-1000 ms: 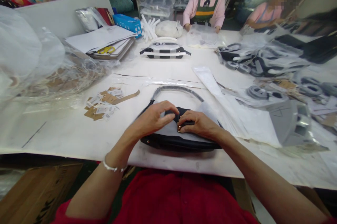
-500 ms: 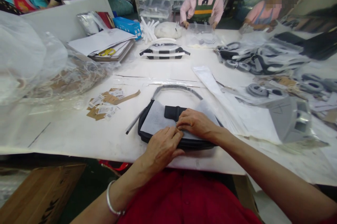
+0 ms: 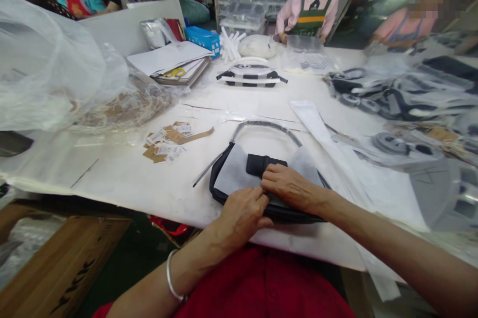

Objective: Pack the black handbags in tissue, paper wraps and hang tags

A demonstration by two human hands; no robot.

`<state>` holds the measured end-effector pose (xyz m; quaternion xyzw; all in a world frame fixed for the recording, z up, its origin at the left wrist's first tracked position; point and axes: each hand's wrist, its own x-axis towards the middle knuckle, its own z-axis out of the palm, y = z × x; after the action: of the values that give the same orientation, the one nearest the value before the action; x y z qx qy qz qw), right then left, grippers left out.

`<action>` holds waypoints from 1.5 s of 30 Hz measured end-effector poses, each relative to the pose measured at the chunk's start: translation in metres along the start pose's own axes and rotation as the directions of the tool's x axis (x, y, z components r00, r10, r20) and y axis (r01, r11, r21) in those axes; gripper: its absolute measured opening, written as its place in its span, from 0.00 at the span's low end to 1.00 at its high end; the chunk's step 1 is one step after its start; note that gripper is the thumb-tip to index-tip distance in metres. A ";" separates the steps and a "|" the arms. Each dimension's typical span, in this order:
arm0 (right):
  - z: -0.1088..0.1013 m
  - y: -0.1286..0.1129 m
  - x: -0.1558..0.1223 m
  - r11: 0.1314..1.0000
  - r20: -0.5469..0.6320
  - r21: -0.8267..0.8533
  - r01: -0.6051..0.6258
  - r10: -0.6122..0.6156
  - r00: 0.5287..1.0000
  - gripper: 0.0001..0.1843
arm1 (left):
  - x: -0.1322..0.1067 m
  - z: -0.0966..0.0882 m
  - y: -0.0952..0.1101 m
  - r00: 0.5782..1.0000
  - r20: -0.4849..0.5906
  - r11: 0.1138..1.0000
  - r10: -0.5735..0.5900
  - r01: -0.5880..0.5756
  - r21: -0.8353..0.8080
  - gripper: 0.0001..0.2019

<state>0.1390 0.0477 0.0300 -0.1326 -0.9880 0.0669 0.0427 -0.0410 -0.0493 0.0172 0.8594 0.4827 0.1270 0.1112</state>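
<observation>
A black handbag (image 3: 224,193) lies flat at the near edge of the white table (image 3: 130,183). A grey sheet (image 3: 233,176) covers its front, and its wrapped handle (image 3: 267,126) arches away from me. A black flap (image 3: 261,163) sticks out over the sheet. My left hand (image 3: 242,213) rests on the bag's near edge with fingers curled against the sheet. My right hand (image 3: 289,188) presses down just below the flap, fingertips touching my left hand's. What the fingers pinch is hidden.
Brown paper tags (image 3: 168,141) lie left of the bag. A striped bag (image 3: 252,74) sits farther back, and wrapped bags (image 3: 392,99) pile at the right. Clear plastic bags (image 3: 56,79) bulge at the left. Two co-workers stand at the far side. A cardboard box (image 3: 56,263) sits below left.
My left hand dropped from the flap to the bag's near edge, uncovering the flap and the grey sheet. My right hand stayed on the bag. The view shifted to the left.
</observation>
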 end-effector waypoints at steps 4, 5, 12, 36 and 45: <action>0.002 -0.011 0.004 0.957 0.009 -0.031 -0.289 0.289 0.957 0.08 | -0.003 0.000 0.001 1.000 -0.022 0.999 0.010 -0.009 0.032 0.19; 0.001 -0.014 0.006 0.926 0.036 -0.018 -0.377 0.377 0.925 0.09 | -0.004 0.001 0.001 0.999 -0.034 0.999 0.019 -0.017 0.038 0.19; -0.023 -0.016 0.013 0.696 0.238 0.267 -0.666 0.622 0.746 0.12 | -0.004 -0.001 0.002 0.990 -0.108 0.992 0.089 -0.078 0.100 0.25; -0.030 -0.011 -0.029 0.844 -0.159 -0.095 -0.528 0.511 0.845 0.26 | 0.063 -0.053 -0.024 0.995 0.070 0.920 0.068 -0.090 0.383 0.21; 0.011 0.022 -0.028 0.853 -0.290 -0.161 -0.497 0.441 0.849 0.15 | 0.079 -0.010 -0.055 0.963 -0.137 0.915 0.234 -0.170 0.366 0.13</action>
<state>0.1705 0.0602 0.0142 -0.3824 -0.9131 -0.0562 0.1298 -0.0487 0.0475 0.0182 0.8960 0.4138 0.1260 -0.1009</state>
